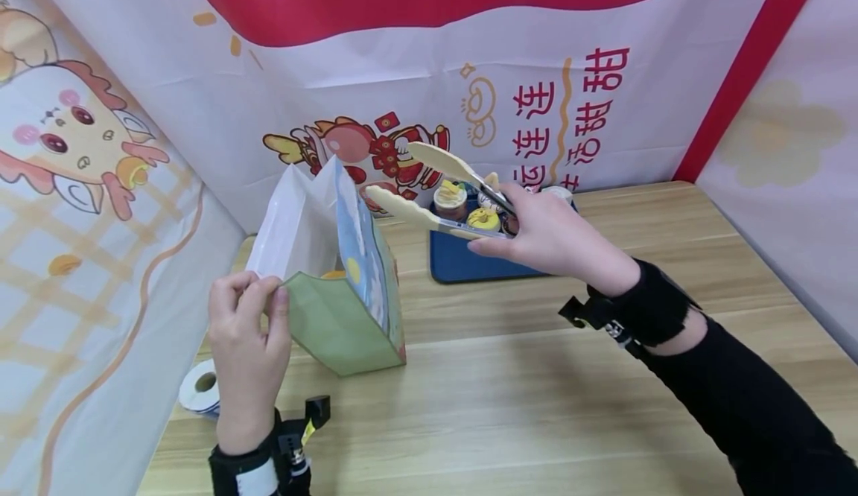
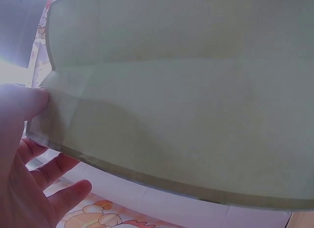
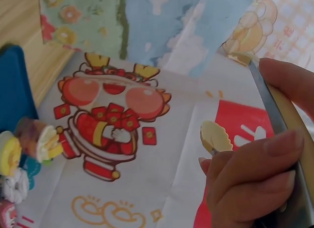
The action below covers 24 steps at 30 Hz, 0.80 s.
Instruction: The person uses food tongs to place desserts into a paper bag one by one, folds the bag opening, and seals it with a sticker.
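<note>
One hand, our left grip [image 1: 248, 332], pinches the paper bag [image 1: 345, 328]. Our right grip [image 1: 546, 231] holds spread tongs [image 1: 402, 207] near the blue tray [image 1: 469, 260].

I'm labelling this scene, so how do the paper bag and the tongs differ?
The paper bag stands on the table; the tongs are held above it. The left hand pinches the paper bag's edge, while the right hand grips the tongs. The paper bag shows green and blue; the tongs are cream and metal. Both are open.
</note>
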Each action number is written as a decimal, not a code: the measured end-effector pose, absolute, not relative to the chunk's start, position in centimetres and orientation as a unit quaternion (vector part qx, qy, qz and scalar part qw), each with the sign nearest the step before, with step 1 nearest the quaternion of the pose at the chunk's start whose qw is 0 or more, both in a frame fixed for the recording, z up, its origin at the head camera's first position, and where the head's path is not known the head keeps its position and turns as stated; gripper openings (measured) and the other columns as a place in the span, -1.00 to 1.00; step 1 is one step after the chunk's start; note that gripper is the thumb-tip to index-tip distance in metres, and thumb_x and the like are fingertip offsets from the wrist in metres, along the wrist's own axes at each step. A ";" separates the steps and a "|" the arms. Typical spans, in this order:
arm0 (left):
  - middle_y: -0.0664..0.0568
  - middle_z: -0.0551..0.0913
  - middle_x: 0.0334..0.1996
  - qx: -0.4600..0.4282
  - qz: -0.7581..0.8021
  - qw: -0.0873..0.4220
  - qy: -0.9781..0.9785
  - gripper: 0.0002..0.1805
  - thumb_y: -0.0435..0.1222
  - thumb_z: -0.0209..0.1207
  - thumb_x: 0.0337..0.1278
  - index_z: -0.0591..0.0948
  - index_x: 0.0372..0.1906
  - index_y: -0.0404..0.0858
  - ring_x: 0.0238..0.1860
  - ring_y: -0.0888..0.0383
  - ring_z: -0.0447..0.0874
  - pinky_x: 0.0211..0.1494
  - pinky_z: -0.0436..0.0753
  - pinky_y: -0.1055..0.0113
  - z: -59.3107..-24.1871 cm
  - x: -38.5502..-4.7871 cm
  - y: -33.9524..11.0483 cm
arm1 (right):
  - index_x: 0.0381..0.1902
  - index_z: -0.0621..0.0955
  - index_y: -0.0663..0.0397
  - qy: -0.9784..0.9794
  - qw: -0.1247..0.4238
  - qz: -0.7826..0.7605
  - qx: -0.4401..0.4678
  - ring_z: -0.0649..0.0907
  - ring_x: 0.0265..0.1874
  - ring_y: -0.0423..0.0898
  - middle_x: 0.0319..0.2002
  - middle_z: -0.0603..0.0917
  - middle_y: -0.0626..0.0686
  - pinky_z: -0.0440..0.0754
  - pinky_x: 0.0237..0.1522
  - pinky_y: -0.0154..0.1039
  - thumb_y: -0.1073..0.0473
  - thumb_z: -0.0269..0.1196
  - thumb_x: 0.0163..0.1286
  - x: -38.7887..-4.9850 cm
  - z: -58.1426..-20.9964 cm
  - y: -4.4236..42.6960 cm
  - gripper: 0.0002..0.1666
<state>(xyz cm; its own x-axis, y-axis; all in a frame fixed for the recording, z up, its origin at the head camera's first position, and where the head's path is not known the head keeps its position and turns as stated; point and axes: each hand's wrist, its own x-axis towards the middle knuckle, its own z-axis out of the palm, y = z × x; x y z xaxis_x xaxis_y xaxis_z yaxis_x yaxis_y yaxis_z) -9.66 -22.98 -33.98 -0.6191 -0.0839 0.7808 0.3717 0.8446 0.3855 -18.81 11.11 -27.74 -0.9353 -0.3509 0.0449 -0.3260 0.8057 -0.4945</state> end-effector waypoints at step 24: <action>-0.32 0.41 -0.21 -0.088 -0.276 0.433 -0.854 -0.92 -0.47 0.16 0.23 0.61 -0.26 -0.44 -0.24 0.01 0.33 -0.20 0.29 0.31 -34.7 -10.2 -23.5 | 0.30 0.32 0.24 0.955 0.053 -0.281 -0.084 0.60 -0.27 0.03 -0.19 0.64 0.21 0.45 -0.34 -0.23 -0.42 0.29 0.14 -21.4 -34.4 15.4 0.05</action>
